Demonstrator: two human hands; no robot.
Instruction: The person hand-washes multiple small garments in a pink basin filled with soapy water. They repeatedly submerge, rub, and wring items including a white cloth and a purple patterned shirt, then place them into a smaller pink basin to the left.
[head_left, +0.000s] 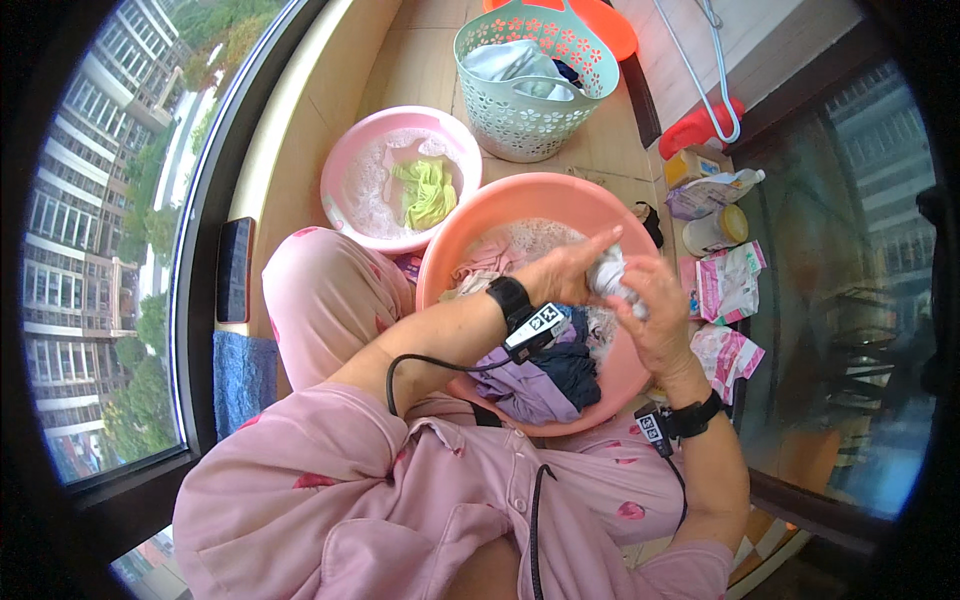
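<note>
Above the right part of a large salmon-pink plastic basin (536, 186), my left hand (574, 270) and my right hand (660, 307) both grip a small white wet cloth (609, 279), bunched between them. Some blur lies over the fingers. The basin stands in front of my crossed legs. Inside it are sudsy water, a pink cloth (491, 255) at the left, and a lilac garment (517, 390) beside a dark navy garment (566, 375) near my lap. My left forearm partly hides the basin's contents.
A pink basin (341, 142) with foamy water and a lime-green cloth (427, 195) stands at the upper left. Beyond is a green laundry basket (517, 112) holding clothes. Detergent packets (727, 281) and a jar (709, 231) line the right side. A phone (235, 270) lies by the window.
</note>
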